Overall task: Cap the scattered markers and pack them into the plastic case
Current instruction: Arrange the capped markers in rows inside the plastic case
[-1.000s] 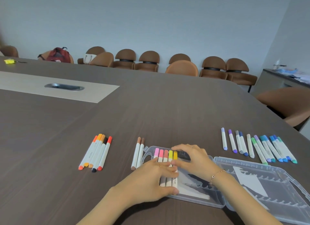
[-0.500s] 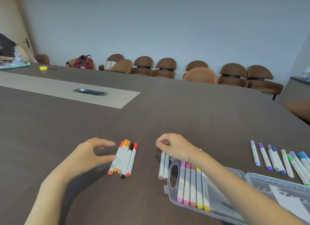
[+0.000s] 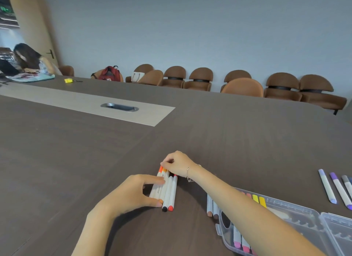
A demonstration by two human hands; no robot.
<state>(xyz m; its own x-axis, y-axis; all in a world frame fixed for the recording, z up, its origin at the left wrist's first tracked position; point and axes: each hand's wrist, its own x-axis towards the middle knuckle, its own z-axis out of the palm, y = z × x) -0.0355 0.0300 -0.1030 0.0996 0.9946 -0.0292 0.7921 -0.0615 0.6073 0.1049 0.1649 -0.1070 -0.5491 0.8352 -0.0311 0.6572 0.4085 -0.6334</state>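
Note:
A bunch of white markers with orange, black and red caps (image 3: 167, 191) lies on the dark table. My left hand (image 3: 133, 194) grips the bunch from its left side, fingers on top and thumb at the near caps. My right hand (image 3: 177, 162) curls over the far ends of the same markers. Two brown-capped markers (image 3: 212, 206) lie just right of them. The clear plastic case (image 3: 297, 223) sits open at the lower right, holding pink, red and yellow markers, partly hidden by my right forearm.
Purple and grey markers (image 3: 335, 189) lie in a row at the right edge. A metal cable port (image 3: 119, 107) sits in the table's light strip. Brown chairs (image 3: 198, 78) line the far wall. A person (image 3: 28, 63) sits at the far left.
Both hands have closed in on the orange, black and red marker bunch. The right hand crossed over from the brown markers. The view shifted left, pushing the case further right.

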